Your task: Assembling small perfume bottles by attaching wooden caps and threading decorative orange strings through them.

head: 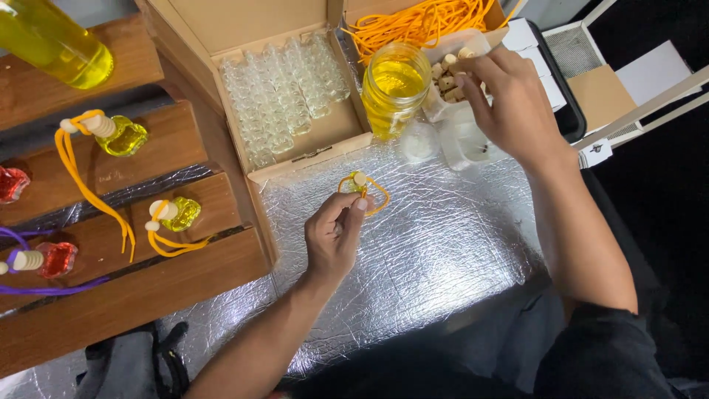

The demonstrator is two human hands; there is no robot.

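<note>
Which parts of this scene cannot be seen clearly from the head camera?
- Small yellow bottle: partly behind the left hand fingertips; its shape is unclear.
- Bag of wooden caps: the right hand covers part of it, so what the fingers pinch is hidden.
- Big yellow bottle: cut by the top left edge.
- Empty glass bottles in the cardboard box: too small and glary to count.

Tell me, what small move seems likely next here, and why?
Probably the right hand lifts one wooden cap out of the clear bag and carries it toward the small yellow bottle that the left hand holds; its fingertips are already pinching at the caps.
</note>
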